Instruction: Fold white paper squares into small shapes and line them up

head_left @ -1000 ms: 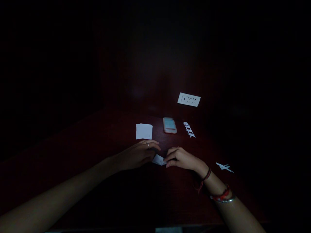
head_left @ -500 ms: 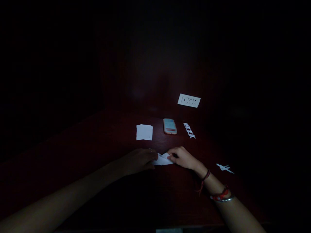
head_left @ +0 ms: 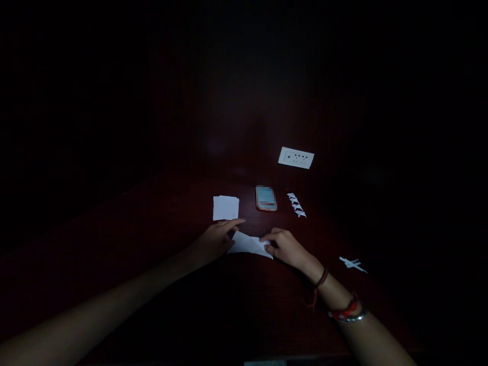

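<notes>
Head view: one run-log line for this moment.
left hand: fingers on white paper, left edge | right hand: fingers on its right corner | paper lies on dark table | behind: paper stack, phone

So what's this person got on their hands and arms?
No sleeves show on either arm. Behind the right hand, the wrist carries a thin dark cord with a reddish strand trailing; farther up sit a red thread band and a slim silver bangle. On the left hand the view is too dim to make out anything worn.
</notes>
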Motion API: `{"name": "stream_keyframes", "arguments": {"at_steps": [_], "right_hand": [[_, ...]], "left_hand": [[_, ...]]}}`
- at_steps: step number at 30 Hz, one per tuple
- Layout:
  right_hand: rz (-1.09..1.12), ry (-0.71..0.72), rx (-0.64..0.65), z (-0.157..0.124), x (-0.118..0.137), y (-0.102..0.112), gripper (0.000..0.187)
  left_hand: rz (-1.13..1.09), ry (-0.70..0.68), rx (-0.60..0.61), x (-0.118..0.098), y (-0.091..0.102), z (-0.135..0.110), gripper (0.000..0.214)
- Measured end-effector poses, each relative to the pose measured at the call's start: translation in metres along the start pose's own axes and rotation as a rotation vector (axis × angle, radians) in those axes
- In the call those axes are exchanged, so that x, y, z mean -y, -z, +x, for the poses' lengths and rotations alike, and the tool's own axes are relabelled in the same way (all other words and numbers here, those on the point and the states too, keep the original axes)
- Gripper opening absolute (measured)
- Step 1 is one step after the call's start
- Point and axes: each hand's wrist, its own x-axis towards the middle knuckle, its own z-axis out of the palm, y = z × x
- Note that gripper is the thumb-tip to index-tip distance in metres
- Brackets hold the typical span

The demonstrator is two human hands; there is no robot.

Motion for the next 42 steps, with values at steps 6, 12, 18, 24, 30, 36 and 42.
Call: {"name": "stream_keyframes", "arguments": {"at_steps": [6,12,18,24,30,36,42], "right_hand": [[-0.176,0.136,0.004,-0.002,0.007,0.001,0.025],[-0.18,0.165,0.05,-0.003,0.012,0.005,0.031],[-0.132,0.107,0.124,-0.004,0.02,0.009,0.056],[-0.045,0.048,0.226,-0.003,0.016,0.006,0.073],[-0.092,-0.004,0.221,-0.001,0.009,0.001,0.079],[-0.09,0.016,0.149,-0.001,0.01,0.0,0.078],[-0.084,0.055,0.112,-0.002,0.015,0.002,0.077]], "left_hand": [[0.408,-0.206,-0.061,-0.002,-0.008,-0.001,0.049],[0.452,-0.165,-0.099,-0.003,-0.004,0.0,0.046],[0.509,-0.17,-0.144,-0.014,-0.002,0.001,0.009],[0.51,-0.275,-0.002,-0.011,-0.015,-0.001,0.02],[0.498,-0.287,0.049,-0.004,-0.021,-0.006,0.027],[0.51,-0.295,0.066,0.002,-0.021,-0.009,0.03],[0.547,-0.274,0.066,0.011,-0.027,-0.008,0.031]]}}
